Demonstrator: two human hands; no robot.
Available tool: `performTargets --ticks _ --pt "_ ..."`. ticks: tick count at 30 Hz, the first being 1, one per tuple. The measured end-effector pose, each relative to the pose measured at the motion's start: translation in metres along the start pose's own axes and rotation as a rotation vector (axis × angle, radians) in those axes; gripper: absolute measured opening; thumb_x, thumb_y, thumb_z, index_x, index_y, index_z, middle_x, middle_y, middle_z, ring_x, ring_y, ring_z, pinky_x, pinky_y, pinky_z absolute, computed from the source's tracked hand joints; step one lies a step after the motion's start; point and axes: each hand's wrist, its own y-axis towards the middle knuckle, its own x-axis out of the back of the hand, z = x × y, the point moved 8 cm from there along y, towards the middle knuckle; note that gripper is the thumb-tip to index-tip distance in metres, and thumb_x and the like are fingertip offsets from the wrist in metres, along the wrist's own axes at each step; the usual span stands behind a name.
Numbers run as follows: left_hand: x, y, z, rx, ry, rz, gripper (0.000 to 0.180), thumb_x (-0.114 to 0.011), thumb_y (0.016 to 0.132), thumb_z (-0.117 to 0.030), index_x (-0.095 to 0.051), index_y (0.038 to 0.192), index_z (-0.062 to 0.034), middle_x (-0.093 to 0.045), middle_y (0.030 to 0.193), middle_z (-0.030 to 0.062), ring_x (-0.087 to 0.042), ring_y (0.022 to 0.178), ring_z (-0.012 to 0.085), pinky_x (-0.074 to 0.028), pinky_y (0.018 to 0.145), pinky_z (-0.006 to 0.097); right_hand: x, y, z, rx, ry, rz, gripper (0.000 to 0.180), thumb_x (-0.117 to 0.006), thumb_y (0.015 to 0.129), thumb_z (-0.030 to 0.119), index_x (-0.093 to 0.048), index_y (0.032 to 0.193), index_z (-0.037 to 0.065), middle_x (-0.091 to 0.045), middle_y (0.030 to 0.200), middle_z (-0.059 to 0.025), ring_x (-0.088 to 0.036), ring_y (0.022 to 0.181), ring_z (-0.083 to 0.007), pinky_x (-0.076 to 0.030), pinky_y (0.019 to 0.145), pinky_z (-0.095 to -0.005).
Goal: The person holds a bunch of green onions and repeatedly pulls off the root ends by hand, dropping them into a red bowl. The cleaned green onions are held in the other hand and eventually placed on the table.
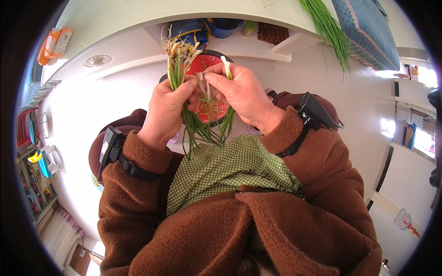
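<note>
- The left hand [172,99] has its fingers clamped around rooted scallions [176,64], roots up; a loosening grip could let them slide out.
- The right hand [244,89] pinches thumb against finger on pale stalks [207,87] between the hands, and also holds a white-ended scallion [227,68]; pulling too hard might snap a stem.
- Both lots hang over the red basin [209,60], beneath the table's front edge; their green tops reach toward the checked apron [230,170], so dirt may fall there.
- More green leaves [324,27] overhang the table's [207,9] front edge, near its right end; a bump could tip them off.
</note>
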Motion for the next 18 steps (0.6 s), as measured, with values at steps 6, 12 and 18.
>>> performTargets --ticks 6,12,18 --pt "0.009 0.002 0.002 0.013 -0.039 -0.071 0.014 -0.062 0.09 -0.011 -0.059 0.097 0.0002 -0.055 0.077 0.0019 -0.048 0.062 0.0082 -0.04 0.054 0.022 0.011 0.001 0.004 0.031 -0.06 -0.094 0.018 -0.052 0.097 0.02 -0.055 0.102 0.003 -0.06 0.079 -0.0009 -0.051 0.068 -0.0051 -0.042 0.061 -0.0198" --pt "0.012 0.007 0.006 0.074 0.162 -0.041 0.019 -0.063 0.087 -0.009 -0.059 0.103 0.0007 -0.058 0.08 0.0028 -0.049 0.063 0.0075 -0.04 0.053 0.021 0.022 -0.002 0.011 0.111 0.132 -0.189 0.021 -0.05 0.099 0.024 -0.051 0.098 0.002 -0.046 0.066 0.0024 -0.046 0.057 -0.0076 -0.041 0.055 -0.0236" --pt "0.0 0.003 0.011 0.193 0.006 0.057 0.025 -0.051 0.093 -0.013 -0.063 0.106 0.0032 -0.062 0.085 0.0066 -0.054 0.067 0.0116 -0.045 0.059 0.024 0.019 0.0 -0.013 -0.166 0.236 -0.053 0.015 -0.061 0.093 0.016 -0.061 0.102 0.003 -0.052 0.073 0.0049 -0.038 0.054 -0.0033 -0.031 0.048 -0.0195"
